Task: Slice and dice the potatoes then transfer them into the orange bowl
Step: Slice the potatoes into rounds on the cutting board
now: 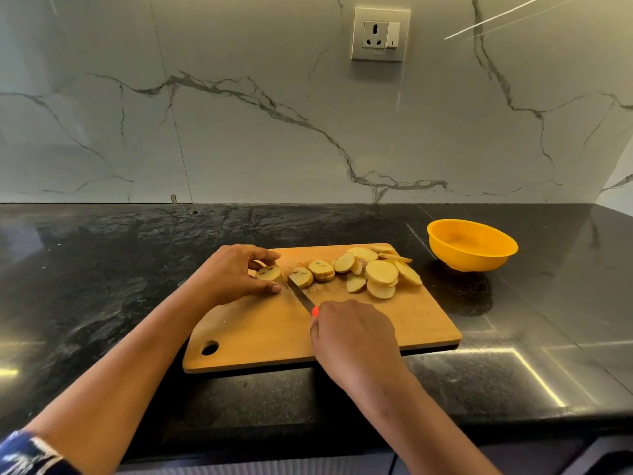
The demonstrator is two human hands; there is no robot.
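Potato stub [269,272] pinched in left grip [236,272], just beside knife [300,296] held in right grip [352,337]; fingertips [275,288] could be nicked if stub rolls. Slices [380,272] piled right of grips, undiced; orange bowl [469,260] beyond, unfilled

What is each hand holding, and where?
Left hand pinches the uncut potato piece across its sides; right hand grips the knife by its handle.

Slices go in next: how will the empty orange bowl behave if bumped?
The round orange bowl looks thin-walled and empty, so probably light. On the glossy black countertop it may slide easily. Its narrow base might let it rock.
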